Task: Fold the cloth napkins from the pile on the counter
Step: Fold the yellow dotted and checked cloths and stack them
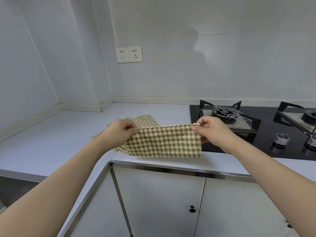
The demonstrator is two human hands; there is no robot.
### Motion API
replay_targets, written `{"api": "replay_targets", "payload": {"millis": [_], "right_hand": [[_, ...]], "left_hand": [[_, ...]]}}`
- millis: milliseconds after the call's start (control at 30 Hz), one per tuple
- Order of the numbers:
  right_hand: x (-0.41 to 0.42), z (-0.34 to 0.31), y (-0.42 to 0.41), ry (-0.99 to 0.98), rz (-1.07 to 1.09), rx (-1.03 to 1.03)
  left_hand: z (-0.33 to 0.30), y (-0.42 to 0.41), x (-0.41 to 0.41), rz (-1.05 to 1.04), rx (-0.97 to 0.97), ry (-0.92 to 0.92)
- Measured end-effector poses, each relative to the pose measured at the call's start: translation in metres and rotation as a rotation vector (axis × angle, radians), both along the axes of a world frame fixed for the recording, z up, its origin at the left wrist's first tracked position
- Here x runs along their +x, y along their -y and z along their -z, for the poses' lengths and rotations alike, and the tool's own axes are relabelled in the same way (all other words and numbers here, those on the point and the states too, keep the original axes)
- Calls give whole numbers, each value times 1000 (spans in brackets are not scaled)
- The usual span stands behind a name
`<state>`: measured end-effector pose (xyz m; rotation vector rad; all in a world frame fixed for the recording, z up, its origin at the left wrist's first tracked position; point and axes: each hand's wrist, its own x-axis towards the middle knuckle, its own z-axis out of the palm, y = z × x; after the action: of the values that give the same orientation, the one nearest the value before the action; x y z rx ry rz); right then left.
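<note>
Napkin stretched left-right (top edge pinched) between hands.

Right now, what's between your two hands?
In the head view, a green checked napkin stretches between the left hand and right hand, each pinching a top corner. Behind it, more napkins lie on the counter.

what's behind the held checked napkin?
Behind the held napkin, more checked napkins lie on the counter, showing past both hands. How many, and their folded state, is covered.
</note>
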<state>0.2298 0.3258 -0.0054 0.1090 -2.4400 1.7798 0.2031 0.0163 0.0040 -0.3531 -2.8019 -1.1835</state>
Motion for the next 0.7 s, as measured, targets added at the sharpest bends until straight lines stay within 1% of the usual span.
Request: {"api": "replay_targets", "payload": {"millis": [100, 200, 300, 367, 400, 467, 567, 700], "right_hand": [[-12, 7, 3, -26, 68, 100], [-29, 13, 5, -13, 78, 169], [-48, 17, 6, 40, 50, 233], [-61, 18, 6, 90, 30, 267], [-69, 19, 6, 107, 24, 282], [-87, 21, 5, 129, 20, 321], [-114, 29, 3, 170, 11, 424], [-147, 45, 4, 190, -6, 594]], "left_hand": [[13, -2, -9, -55, 108, 71], [26, -6, -18, -133, 208, 96], [37, -5, -31, -186, 365, 145], [43, -4, -42, -210, 396, 154], [44, -5, -46, -224, 349, 150], [48, -6, -56, -229, 187, 134], [54, -5, -70, -162, 8, 122], [62, -6, -87, -134, -47, 76]]}}
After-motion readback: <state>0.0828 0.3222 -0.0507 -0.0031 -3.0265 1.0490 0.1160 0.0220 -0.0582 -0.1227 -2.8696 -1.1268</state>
